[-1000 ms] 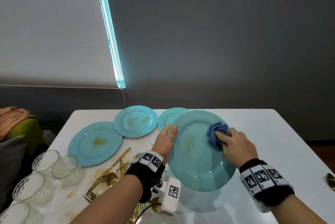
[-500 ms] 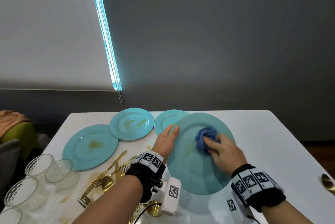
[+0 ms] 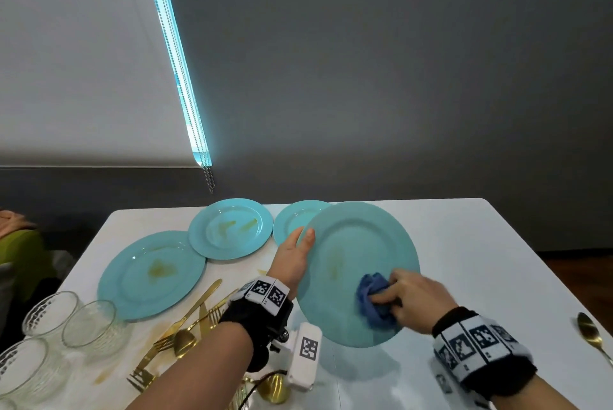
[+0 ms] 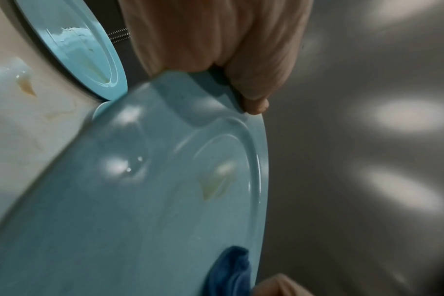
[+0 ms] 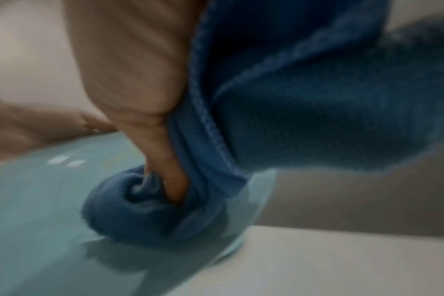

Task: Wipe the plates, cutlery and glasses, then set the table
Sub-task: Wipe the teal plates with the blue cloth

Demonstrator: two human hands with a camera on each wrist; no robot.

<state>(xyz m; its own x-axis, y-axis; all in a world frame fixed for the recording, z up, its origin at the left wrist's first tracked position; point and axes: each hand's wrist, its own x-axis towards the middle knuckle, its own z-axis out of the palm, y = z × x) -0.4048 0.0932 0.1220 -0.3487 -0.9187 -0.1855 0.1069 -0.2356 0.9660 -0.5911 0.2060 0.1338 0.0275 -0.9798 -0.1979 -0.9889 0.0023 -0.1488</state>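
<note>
My left hand point(image 3: 293, 252) grips the left rim of a large teal plate point(image 3: 351, 244), held tilted above the white table point(image 3: 481, 244); in the left wrist view the thumb curls over the plate point(image 4: 139, 200) rim. A faint yellowish smear marks the plate's centre. My right hand point(image 3: 411, 302) grips a bunched blue cloth point(image 3: 373, 300) and presses it on the plate's lower right part. The right wrist view shows the cloth point(image 5: 292, 100) wadded round my fingers on the plate point(image 5: 38, 210).
Three more teal plates lie on the table: a large stained plate point(image 3: 151, 273), a medium stained plate point(image 3: 230, 227), and a small plate point(image 3: 295, 217) partly hidden. Gold cutlery point(image 3: 189, 320) and several glasses point(image 3: 89, 323) sit front left. A gold spoon point(image 3: 590, 333) lies far right.
My right hand has swept the cloth from the plate's upper right, across the centre, down to its lower right part. The left hand keeps its grip on the rim.
</note>
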